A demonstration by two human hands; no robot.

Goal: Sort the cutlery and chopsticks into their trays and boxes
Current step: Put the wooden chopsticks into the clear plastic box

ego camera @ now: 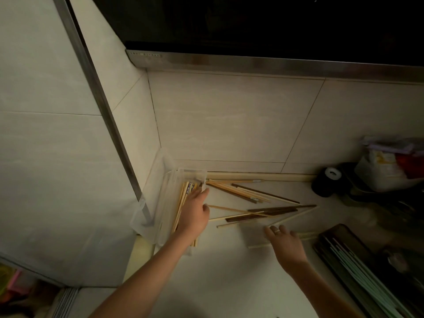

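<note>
Landmark: clear plastic box [160,198] in the counter corner, already holding a bundle of light chopsticks [181,203]. Left hand [195,212] sits over the box's right edge, on top of that bundle; fingers reach forward, roughly straight and close together, can't tell if anything is pinched under them. Loose chopsticks [257,207], pale and dark brown mixed, lie scattered and crossing each other on the counter [218,271] just right of the box. Right hand [284,242] is further right of the box, palm down, fingers spread and relaxed, ring on one finger, touching or just above a pale stick; not gripping. Dark tray [339,246] with pale green sticks sits far right of the box. Handling guess: sticks are light, stiff and smooth, and they roll and slide easily. Best to pinch near mid-length, or rake several parallel first, then lift the bunch. Crossed ones will snag, so take the top ones first.
</note>
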